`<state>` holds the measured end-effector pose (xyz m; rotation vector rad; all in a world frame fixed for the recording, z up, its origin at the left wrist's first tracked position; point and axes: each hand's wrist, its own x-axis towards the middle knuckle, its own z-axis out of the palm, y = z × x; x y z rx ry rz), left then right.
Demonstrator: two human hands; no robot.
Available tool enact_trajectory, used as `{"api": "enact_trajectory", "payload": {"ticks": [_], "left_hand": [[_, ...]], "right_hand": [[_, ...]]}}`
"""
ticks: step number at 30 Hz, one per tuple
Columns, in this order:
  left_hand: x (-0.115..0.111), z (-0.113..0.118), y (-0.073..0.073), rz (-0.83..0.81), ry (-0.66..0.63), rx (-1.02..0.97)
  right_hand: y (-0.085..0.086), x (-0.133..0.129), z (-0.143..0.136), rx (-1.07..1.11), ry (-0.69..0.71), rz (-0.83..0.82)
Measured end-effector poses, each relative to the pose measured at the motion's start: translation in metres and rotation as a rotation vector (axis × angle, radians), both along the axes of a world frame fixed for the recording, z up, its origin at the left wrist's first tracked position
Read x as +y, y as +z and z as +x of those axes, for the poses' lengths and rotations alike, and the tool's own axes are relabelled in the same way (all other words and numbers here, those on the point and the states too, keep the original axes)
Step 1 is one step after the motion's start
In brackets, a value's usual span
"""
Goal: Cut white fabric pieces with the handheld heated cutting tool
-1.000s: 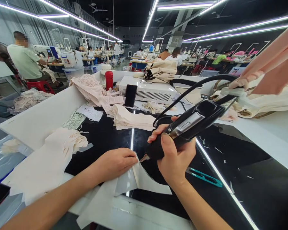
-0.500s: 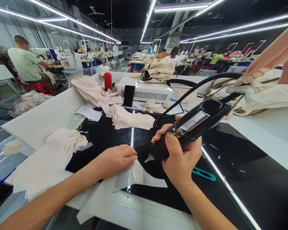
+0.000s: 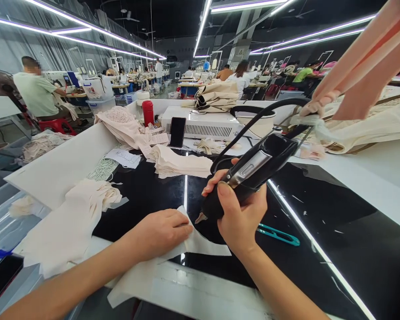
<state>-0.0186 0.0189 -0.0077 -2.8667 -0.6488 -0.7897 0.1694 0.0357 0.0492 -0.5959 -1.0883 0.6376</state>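
Observation:
My right hand (image 3: 239, 217) grips a black corded hand tool (image 3: 253, 171) with a metal clip on top; its pointed tip hovers just above the edge of a pale fabric piece (image 3: 205, 242). My left hand (image 3: 162, 231) lies flat on that fabric, fingers together, pressing it onto the glossy black worktop (image 3: 320, 213). The tool's black cable loops up and back to the right.
Teal thread snips (image 3: 278, 234) lie right of my right hand. A folded fabric stack (image 3: 180, 163), a cream fabric pile (image 3: 70, 218), a phone (image 3: 177, 132), a white machine (image 3: 203, 124) and a red flask (image 3: 148, 112) stand behind. Another person's pink sleeve (image 3: 363, 66) reaches in at upper right.
My left hand has slid the fabric a little, and its near edge has folded under. My right hand with the tool has shifted slightly left and closer. The view has tilted a bit.

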Motion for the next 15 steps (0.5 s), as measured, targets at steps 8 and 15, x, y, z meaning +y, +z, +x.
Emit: {"api": "enact_trajectory", "payload": {"ticks": [8,15], "left_hand": [[-0.0026,-0.0001,-0.0028,-0.001,0.029,0.024],[-0.0037,-0.0030,-0.0046,0.046,0.020,0.049]], "right_hand": [[-0.0008,-0.0019,-0.0045,0.016,0.016,0.000],[0.0000,-0.0028,-0.0060,-0.022,-0.021,-0.016]]}}
